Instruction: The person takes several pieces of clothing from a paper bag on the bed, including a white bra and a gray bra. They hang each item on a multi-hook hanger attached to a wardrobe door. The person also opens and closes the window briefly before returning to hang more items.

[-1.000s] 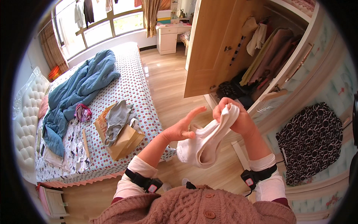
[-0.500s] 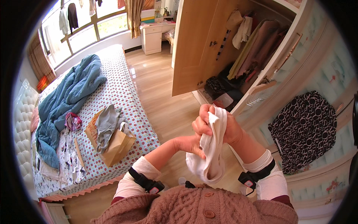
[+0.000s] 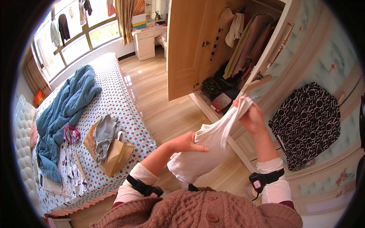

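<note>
Both my hands stretch out a white tank top in front of my body, its cloth hanging slack toward the lower left. My right hand grips the narrow, gathered strap end, higher up and near the wardrobe. The middle of the top is pinched by my left hand, thumb on the near face and the other fingers behind the fabric. On the bed at the left, a grey tank top lies across a brown paper bag.
A wardrobe door stands open ahead, with hanging clothes inside. A black patterned garment hangs at the right. On the dotted bed lie a blue quilt and a purple cloth bundle. A white desk stands at the back.
My hands have moved apart, the right one up and to the right, the left slightly down. The bunched white tank top has spread out between them.
</note>
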`<move>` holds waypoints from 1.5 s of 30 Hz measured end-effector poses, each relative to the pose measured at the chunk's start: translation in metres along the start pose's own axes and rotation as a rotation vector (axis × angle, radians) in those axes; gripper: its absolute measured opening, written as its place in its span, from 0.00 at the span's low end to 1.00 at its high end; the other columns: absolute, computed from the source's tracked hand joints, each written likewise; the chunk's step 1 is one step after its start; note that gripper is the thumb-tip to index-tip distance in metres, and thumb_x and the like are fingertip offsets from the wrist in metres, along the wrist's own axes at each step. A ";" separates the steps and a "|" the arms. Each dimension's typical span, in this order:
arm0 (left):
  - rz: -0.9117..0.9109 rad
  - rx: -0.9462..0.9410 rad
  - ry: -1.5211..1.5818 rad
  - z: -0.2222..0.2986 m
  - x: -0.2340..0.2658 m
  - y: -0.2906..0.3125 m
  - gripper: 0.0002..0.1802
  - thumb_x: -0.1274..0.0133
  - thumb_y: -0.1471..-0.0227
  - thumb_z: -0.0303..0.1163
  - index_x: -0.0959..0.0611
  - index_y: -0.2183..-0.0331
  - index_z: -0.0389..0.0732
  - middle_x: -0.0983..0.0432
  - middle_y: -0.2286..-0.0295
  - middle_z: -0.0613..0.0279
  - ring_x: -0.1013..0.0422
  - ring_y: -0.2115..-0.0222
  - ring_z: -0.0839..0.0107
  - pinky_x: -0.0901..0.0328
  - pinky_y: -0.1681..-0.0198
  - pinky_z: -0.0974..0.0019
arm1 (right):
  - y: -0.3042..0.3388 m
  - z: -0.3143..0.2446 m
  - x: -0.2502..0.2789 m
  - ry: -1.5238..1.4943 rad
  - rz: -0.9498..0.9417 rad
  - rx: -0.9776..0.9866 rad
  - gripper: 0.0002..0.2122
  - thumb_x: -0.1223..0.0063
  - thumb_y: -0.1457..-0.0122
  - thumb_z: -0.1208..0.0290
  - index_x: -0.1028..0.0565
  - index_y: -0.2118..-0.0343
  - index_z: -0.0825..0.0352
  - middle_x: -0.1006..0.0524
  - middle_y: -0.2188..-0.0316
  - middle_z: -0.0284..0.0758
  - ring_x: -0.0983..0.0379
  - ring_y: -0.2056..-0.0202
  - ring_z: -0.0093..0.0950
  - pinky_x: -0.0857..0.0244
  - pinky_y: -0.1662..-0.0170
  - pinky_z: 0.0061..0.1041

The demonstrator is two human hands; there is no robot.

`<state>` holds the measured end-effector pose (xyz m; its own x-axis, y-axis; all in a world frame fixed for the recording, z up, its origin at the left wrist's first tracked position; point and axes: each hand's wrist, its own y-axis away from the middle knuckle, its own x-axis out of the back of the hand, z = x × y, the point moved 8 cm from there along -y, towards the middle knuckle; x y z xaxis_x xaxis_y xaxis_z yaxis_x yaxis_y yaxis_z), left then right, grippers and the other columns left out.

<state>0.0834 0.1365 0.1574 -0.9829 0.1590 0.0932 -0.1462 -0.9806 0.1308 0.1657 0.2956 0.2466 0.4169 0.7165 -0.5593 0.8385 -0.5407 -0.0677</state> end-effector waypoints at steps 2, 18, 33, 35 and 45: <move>0.048 -0.014 0.071 0.000 -0.003 -0.002 0.27 0.39 0.59 0.42 0.25 0.59 0.38 0.25 0.66 0.64 0.32 0.64 0.76 0.38 0.58 0.69 | 0.000 0.004 0.021 0.082 0.192 -0.060 0.07 0.62 0.40 0.67 0.32 0.69 0.62 0.29 0.72 0.32 0.32 0.68 0.25 0.34 0.63 0.27; -0.101 -0.181 0.019 0.003 -0.032 -0.005 0.34 0.39 0.58 0.37 0.34 0.50 0.41 0.30 0.58 0.63 0.36 0.56 0.74 0.41 0.52 0.67 | 0.037 0.039 -0.044 0.083 -0.261 -0.174 0.10 0.64 0.39 0.65 0.32 0.72 0.62 0.30 0.73 0.35 0.33 0.67 0.26 0.36 0.63 0.25; -0.009 -0.183 0.393 -0.010 -0.065 -0.027 0.18 0.47 0.50 0.35 0.27 0.59 0.37 0.29 0.68 0.70 0.34 0.67 0.82 0.37 0.63 0.73 | 0.114 0.012 0.018 1.046 0.360 -0.439 0.13 0.46 0.47 0.63 0.29 0.65 0.68 0.28 0.73 0.30 0.33 0.73 0.16 0.37 0.70 0.17; 0.018 -0.206 0.388 -0.005 -0.068 -0.030 0.17 0.47 0.50 0.35 0.26 0.60 0.37 0.28 0.69 0.70 0.34 0.68 0.82 0.37 0.64 0.73 | 0.133 0.006 0.021 1.102 0.428 -0.485 0.09 0.48 0.46 0.66 0.27 0.71 0.68 0.28 0.78 0.28 0.34 0.75 0.14 0.38 0.71 0.16; 0.065 -0.377 0.110 0.022 -0.109 -0.049 0.17 0.46 0.52 0.28 0.29 0.58 0.37 0.28 0.66 0.67 0.33 0.64 0.79 0.36 0.59 0.70 | 0.154 0.011 0.008 1.086 0.335 -0.025 0.13 0.44 0.49 0.67 0.30 0.67 0.72 0.27 0.74 0.31 0.32 0.72 0.19 0.35 0.66 0.21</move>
<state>0.2006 0.1701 0.1623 -0.9946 0.1019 -0.0200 -0.0939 -0.9649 -0.2451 0.2939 0.2134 0.2230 0.6952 0.5470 0.4664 0.6290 -0.7769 -0.0264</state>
